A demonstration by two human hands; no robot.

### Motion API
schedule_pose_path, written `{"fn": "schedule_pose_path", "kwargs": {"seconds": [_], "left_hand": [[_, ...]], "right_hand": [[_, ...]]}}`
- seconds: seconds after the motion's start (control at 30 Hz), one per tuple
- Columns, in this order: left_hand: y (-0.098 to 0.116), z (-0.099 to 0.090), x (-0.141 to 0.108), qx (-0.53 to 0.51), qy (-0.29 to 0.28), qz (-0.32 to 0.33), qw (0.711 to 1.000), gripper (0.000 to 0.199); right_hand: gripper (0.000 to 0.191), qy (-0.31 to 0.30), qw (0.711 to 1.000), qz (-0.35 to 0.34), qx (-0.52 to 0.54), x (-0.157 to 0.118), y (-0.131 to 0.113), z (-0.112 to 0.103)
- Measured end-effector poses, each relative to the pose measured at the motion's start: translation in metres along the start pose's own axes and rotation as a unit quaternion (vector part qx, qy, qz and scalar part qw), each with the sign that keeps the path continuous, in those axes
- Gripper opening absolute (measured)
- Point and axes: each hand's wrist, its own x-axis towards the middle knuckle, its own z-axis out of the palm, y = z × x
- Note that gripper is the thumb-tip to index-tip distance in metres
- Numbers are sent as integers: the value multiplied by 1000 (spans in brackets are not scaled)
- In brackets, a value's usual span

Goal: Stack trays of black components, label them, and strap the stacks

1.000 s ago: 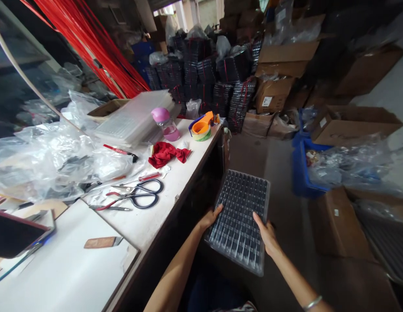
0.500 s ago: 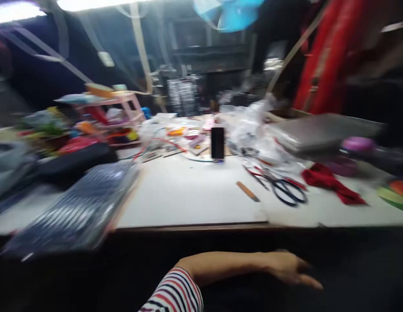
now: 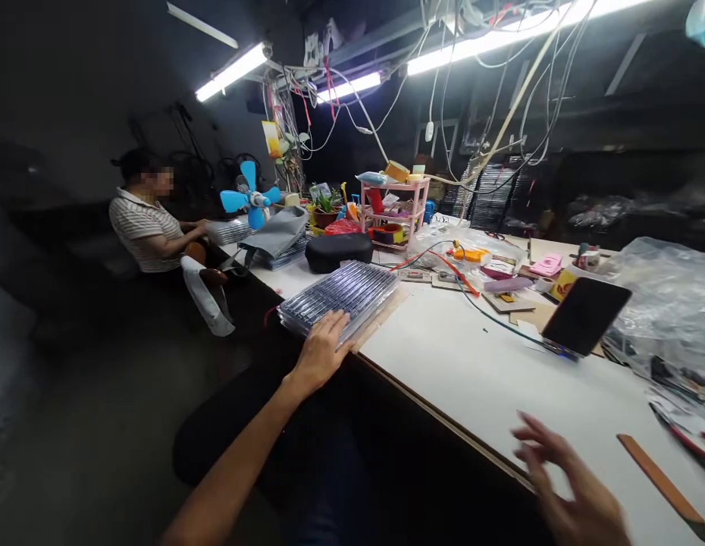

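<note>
A black oval case [image 3: 338, 252] is set near a pink plastic rack [image 3: 393, 185]. A blue-bladed fan [image 3: 255, 199] is seen near a seated person [image 3: 171, 244] in a striped shirt [image 3: 141, 227]. A dark-screened phone [image 3: 585, 315] is propped at a tilt near crumpled clear plastic [image 3: 665, 284]. Above, white tube lights [image 3: 233, 72] are lit.

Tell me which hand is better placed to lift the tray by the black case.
Probably the left hand: its fingers rest on the tray, while the right hand looks empty and is farther off, near the brown-handled tool.
</note>
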Motion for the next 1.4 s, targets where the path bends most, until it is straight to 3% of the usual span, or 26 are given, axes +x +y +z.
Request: {"fn": "schedule_pose_path", "kwargs": {"seconds": [0.13, 0.2, 0.27, 0.4, 0.5, 0.57, 0.67, 0.73, 0.8, 0.9, 1.0, 1.13, 1.2, 1.27, 1.37, 1.4], "left_hand": [[-36, 13, 0, 150, 2, -9, 989, 55], [-39, 23, 0, 181, 29, -6, 983, 51], [-40, 31, 1, 192, 53, -5, 980, 47], [-47, 33, 3, 165, 85, 19, 982, 42], [-57, 24, 1, 102, 93, 36, 990, 43], [-65, 16, -2, 49, 130, 15, 990, 42], [-77, 4, -6, -15, 211, -97, 973, 44], [-85, -1, -8, -82, 186, -189, 961, 52], [-93, -5, -7, -183, 125, -267, 938, 61], [-106, -12, -3, -311, 135, -341, 877, 69], [-118, -24, 2, -410, 182, -380, 809, 73], [-114, -44, -1, -519, 135, -449, 715, 74], [-99, -50, -8, -545, 72, -453, 702, 60], [-77, -51, -13, -570, -7, -424, 704, 49], [-42, -38, -6, -589, -102, -375, 709, 47], [-32, -28, 1, -584, -129, -359, 717, 48]], "right_hand": [[32, -88, 967, -237, -36, 61, -73, 61], [31, -136, 945, -288, -76, 89, -95, 82], [30, -167, 933, -304, -100, 114, -102, 96], [27, -157, 953, -249, -77, 177, -86, 114], [30, -97, 976, -180, -82, 245, -72, 123], [34, -61, 982, -148, -96, 296, -71, 130], [36, -38, 986, -123, -104, 364, -83, 147], [34, -48, 988, -109, -100, 393, -93, 161], [33, -63, 990, -85, -95, 403, -100, 173], [37, -53, 994, -28, -94, 388, -100, 177], [44, -66, 995, 30, -72, 348, -93, 160], [60, -198, 977, 76, 26, 276, -79, 109], [61, -307, 936, 114, 132, 236, -62, 78], [59, -346, 896, 166, 224, 195, -36, 47], [69, -253, 897, 288, 220, 134, 8, 4], [73, -199, 911, 309, 188, 115, 19, -8]]}}
